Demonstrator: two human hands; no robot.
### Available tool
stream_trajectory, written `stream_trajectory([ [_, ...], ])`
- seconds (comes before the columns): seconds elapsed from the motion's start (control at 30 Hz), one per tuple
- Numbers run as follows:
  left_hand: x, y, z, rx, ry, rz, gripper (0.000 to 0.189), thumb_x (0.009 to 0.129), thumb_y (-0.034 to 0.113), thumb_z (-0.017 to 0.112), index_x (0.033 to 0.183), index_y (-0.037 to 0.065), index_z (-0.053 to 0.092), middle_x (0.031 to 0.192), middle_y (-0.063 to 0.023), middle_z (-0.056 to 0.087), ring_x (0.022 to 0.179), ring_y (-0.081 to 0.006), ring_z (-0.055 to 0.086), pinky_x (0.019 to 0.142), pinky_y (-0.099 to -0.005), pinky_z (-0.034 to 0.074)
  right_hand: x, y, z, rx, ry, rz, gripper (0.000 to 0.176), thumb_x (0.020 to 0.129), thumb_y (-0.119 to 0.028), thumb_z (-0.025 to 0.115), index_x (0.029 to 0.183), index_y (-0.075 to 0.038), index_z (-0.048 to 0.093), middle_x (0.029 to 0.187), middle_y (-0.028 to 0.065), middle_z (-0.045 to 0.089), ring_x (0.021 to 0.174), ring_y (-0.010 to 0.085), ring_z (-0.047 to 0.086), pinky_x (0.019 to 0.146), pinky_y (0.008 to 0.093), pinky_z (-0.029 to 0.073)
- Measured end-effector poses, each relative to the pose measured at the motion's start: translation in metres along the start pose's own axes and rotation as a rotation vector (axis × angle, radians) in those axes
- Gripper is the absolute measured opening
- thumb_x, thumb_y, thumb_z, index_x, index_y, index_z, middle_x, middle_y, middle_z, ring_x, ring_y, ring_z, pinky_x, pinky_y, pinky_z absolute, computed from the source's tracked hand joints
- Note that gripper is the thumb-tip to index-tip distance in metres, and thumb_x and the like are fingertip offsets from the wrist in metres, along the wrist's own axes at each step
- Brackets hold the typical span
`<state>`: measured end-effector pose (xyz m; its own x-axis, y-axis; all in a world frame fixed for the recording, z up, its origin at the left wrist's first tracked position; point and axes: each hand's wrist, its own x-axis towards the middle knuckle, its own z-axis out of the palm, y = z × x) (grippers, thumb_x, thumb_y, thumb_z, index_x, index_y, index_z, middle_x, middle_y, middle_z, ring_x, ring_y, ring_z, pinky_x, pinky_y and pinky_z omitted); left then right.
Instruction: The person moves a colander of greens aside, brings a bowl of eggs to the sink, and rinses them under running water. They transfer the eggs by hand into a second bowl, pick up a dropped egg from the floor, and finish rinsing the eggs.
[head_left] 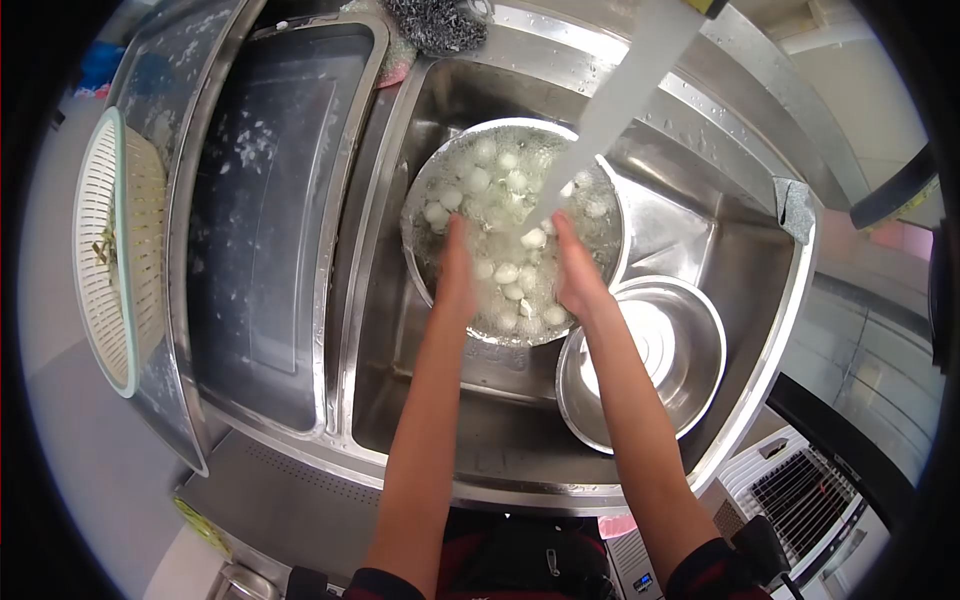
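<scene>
Dipping into the steel bowl (408, 235) at the centre of the frame, deep in the sink (480, 400). Noticed the left hand (458, 275) and the right hand (575, 275)?

Yes. Both stretched flat, fingers pointing forward, set apart from each other, sunk among the white balls (533, 238). Gripping nothing visible through the foam.

Worried about the water stream (630, 70) pouring in from the upper right?

Very much. Landing right between the two hands, churning a bowl full to the brim. Could easily float the small balls over the rim and drop them onto the sink floor.

Anything else likely to slip?

Possibly the bowl itself, if pressed down on its near edge. Looks propped against the empty bowl (690, 350) at the lower right, so hardly steady. Might also knock that one with the right forearm, passing just above its rim.

And splashing?

Likely, given so strong a stream. Probably leftward, over the divider into the left basin (270, 220), perhaps as far as the white colander (105, 250) at the left edge. Only spray, though, judging from here. No danger to the scouring pad (435, 25) at the top edge, well apart.
</scene>
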<state>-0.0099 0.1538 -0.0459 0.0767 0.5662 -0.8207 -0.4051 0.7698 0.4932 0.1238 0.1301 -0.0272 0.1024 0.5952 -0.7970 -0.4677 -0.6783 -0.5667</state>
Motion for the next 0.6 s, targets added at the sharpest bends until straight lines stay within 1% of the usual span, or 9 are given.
stream_trajectory([
  [0.03,-0.004,0.004,0.004,0.001,0.002,0.0,0.055,0.083,0.043,0.038,0.121,0.003,0.035,0.121,-0.0101,0.039,0.108,-0.0205,0.04,0.091,-0.0311,0.029,-0.005,-0.005,0.004,0.039,-0.014,0.094,0.061,0.083,-0.042,0.038,0.128,-0.004,0.019,0.127,0.0122,0.029,0.116,0.0222,0.029,0.094,0.0388,0.025],
  [0.07,-0.008,0.007,0.007,-0.05,-0.107,-0.05,0.052,0.083,0.04,0.039,0.122,0.005,0.035,0.12,-0.0095,0.039,0.107,-0.0204,0.041,0.088,-0.0326,0.033,-0.011,-0.011,0.005,0.039,-0.013,0.096,0.061,0.083,-0.042,0.038,0.128,-0.004,0.019,0.127,0.0122,0.029,0.116,0.0222,0.029,0.094,0.0388,0.025],
  [0.13,-0.019,0.015,0.012,-0.101,-0.214,-0.109,0.049,0.084,0.037,0.04,0.122,0.007,0.034,0.119,-0.0089,0.04,0.107,-0.0202,0.041,0.085,-0.034,0.037,-0.024,-0.023,0.001,0.244,-0.376,0.059,0.049,0.086,-0.04,0.031,0.12,-0.005,0.035,0.119,0.0129,0.039,0.106,0.0246,0.042,0.088,0.04,0.034],
  [0.17,-0.026,0.021,0.011,-0.055,-0.285,-0.049,0.045,0.084,0.033,0.04,0.12,0.006,0.036,0.116,-0.0092,0.042,0.104,-0.0203,0.044,0.082,-0.035,0.04,-0.025,-0.026,-0.003,0.288,-0.441,0.051,0.04,0.086,-0.032,0.033,0.114,-0.004,0.04,0.109,0.011,0.046,0.095,0.022,0.05,0.077,0.0381,0.044],
  [0.23,-0.038,0.031,0.01,0.006,-0.367,0.035,0.037,0.086,0.023,0.038,0.117,0.004,0.038,0.112,-0.0111,0.045,0.101,-0.0215,0.047,0.08,-0.0372,0.044,-0.032,-0.034,-0.007,0.242,-0.449,-0.001,0.038,0.086,-0.028,0.035,0.114,-0.003,0.04,0.108,0.0117,0.046,0.096,0.0218,0.05,0.077,0.0371,0.045],
  [0.3,-0.046,0.037,0.011,0.022,-0.384,0.034,0.037,0.086,0.022,0.037,0.118,0.003,0.038,0.111,-0.0117,0.046,0.1,-0.0216,0.048,0.08,-0.0369,0.044,-0.044,-0.046,-0.005,0.236,-0.466,-0.027,0.033,0.084,-0.013,0.039,0.114,0.0,0.04,0.107,0.0132,0.045,0.097,0.0221,0.049,0.076,0.0356,0.047],
  [0.33,-0.049,0.039,0.011,0.038,-0.402,0.033,0.036,0.086,0.02,0.036,0.118,0.002,0.037,0.11,-0.0122,0.047,0.099,-0.0218,0.049,0.08,-0.0366,0.044,-0.048,-0.049,-0.004,0.234,-0.469,-0.028,0.033,0.084,-0.013,0.039,0.114,0.0,0.04,0.107,0.0132,0.045,0.097,0.0221,0.049,0.076,0.0356,0.047],
  [0.4,-0.055,0.041,0.013,0.026,-0.411,0.038,0.037,0.087,0.021,0.035,0.118,0.002,0.037,0.109,-0.0125,0.047,0.098,-0.022,0.049,0.08,-0.0363,0.044,-0.054,-0.053,-0.004,0.205,-0.476,-0.076,0.033,0.082,-0.005,0.038,0.115,0.001,0.039,0.108,0.0136,0.044,0.098,0.0234,0.049,0.079,0.0368,0.046],
  [0.6,-0.062,0.046,0.012,-0.043,-0.447,0.014,0.041,0.088,0.027,0.029,0.119,0.001,0.036,0.11,-0.0132,0.047,0.099,-0.0219,0.049,0.082,-0.0347,0.043,-0.063,-0.058,-0.007,0.112,-0.469,-0.148,0.037,0.08,0.001,0.038,0.117,0.003,0.036,0.116,0.0149,0.039,0.104,0.0242,0.044,0.082,0.0359,0.045],
])
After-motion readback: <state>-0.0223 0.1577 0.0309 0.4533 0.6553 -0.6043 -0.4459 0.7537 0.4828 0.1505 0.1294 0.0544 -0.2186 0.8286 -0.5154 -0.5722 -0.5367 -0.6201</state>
